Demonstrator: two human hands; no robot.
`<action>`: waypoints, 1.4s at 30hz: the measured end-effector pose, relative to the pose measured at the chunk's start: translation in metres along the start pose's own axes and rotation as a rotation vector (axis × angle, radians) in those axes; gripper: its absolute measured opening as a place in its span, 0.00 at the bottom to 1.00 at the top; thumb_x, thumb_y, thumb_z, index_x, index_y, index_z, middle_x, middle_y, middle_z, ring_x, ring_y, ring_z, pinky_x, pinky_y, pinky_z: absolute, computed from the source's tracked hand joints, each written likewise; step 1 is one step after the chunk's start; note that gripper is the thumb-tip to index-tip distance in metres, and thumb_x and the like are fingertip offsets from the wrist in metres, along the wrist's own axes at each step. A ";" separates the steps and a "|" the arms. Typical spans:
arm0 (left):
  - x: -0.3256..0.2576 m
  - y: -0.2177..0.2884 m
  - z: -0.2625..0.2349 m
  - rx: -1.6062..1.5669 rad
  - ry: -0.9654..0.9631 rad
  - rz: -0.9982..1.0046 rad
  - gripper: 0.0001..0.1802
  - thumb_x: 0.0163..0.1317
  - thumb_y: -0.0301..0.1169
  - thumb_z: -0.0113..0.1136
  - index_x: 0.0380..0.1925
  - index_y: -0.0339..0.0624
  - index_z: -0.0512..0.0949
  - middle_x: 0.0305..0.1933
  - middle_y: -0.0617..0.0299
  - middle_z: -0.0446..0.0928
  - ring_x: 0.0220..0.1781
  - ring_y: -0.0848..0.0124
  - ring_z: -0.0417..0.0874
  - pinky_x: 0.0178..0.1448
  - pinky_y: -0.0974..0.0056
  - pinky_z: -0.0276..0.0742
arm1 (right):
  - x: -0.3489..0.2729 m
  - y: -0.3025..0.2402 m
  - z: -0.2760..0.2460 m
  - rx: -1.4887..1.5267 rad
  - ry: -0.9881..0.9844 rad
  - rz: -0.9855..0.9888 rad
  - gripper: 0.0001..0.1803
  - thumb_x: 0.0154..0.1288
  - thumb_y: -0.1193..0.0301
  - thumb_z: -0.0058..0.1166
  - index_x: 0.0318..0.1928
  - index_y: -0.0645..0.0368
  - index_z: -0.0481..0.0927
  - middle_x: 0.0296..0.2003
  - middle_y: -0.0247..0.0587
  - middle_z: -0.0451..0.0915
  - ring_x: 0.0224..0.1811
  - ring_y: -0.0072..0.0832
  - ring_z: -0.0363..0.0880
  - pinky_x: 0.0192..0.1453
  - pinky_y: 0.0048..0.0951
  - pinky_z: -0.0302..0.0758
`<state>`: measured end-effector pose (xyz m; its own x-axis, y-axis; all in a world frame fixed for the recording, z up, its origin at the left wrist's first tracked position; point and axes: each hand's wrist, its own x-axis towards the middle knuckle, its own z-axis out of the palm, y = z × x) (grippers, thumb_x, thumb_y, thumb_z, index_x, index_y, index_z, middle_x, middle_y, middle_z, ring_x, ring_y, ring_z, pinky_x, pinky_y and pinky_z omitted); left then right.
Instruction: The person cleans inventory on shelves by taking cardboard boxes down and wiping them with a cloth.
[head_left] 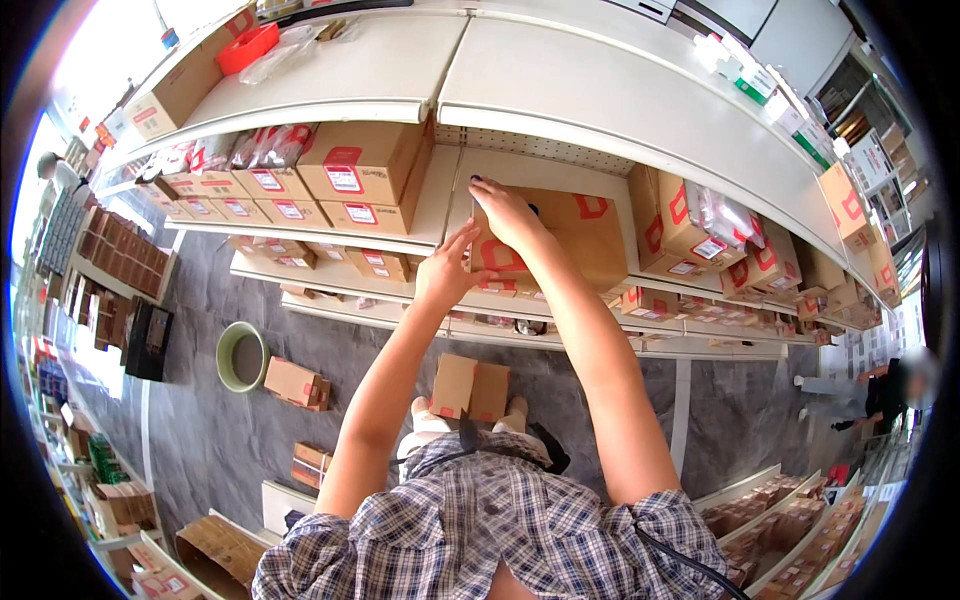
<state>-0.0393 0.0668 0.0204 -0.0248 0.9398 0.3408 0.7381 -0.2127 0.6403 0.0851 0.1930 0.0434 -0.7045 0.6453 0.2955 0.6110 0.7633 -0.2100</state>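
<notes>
My left hand (447, 272) open, fingers spread at near left corner of large brown box (590, 242). My right hand (508, 218) over its left side; can't tell if gripping. Box on shelf (510, 168), right of stacked cartons (365, 170).

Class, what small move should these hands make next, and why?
Perhaps shift the right hand toward the right end of the large cardboard box: that hand and the left hand are both at the left end, so neither steadies the right.
</notes>
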 end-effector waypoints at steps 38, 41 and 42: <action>-0.009 -0.023 0.028 -0.403 0.065 -0.140 0.61 0.39 0.34 0.76 0.68 0.35 0.44 0.66 0.49 0.63 0.60 0.59 0.73 0.61 0.57 0.71 | -0.082 -0.063 -0.013 0.081 0.195 -0.036 0.19 0.61 0.75 0.48 0.54 0.61 0.71 0.44 0.47 0.79 0.53 0.39 0.76 0.52 0.37 0.76; -0.015 -0.023 0.033 -0.404 0.110 -0.134 0.59 0.41 0.33 0.75 0.68 0.36 0.45 0.64 0.48 0.66 0.58 0.60 0.74 0.59 0.58 0.73 | -0.135 -0.071 -0.069 0.508 -0.105 0.620 0.20 0.64 0.75 0.47 0.58 0.55 0.70 0.41 0.50 0.81 0.46 0.39 0.79 0.49 0.36 0.75; -0.018 -0.024 0.037 -0.399 0.128 -0.165 0.57 0.42 0.34 0.75 0.67 0.36 0.48 0.62 0.48 0.67 0.58 0.59 0.75 0.58 0.59 0.73 | -0.157 -0.057 -0.066 0.584 0.164 0.658 0.20 0.64 0.74 0.46 0.57 0.54 0.71 0.40 0.50 0.81 0.44 0.39 0.80 0.48 0.35 0.75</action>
<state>-0.0316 0.0653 -0.0263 -0.2220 0.9345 0.2784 0.4004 -0.1730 0.8999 0.1851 0.0459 0.0708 -0.1881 0.9798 0.0678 0.5607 0.1638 -0.8117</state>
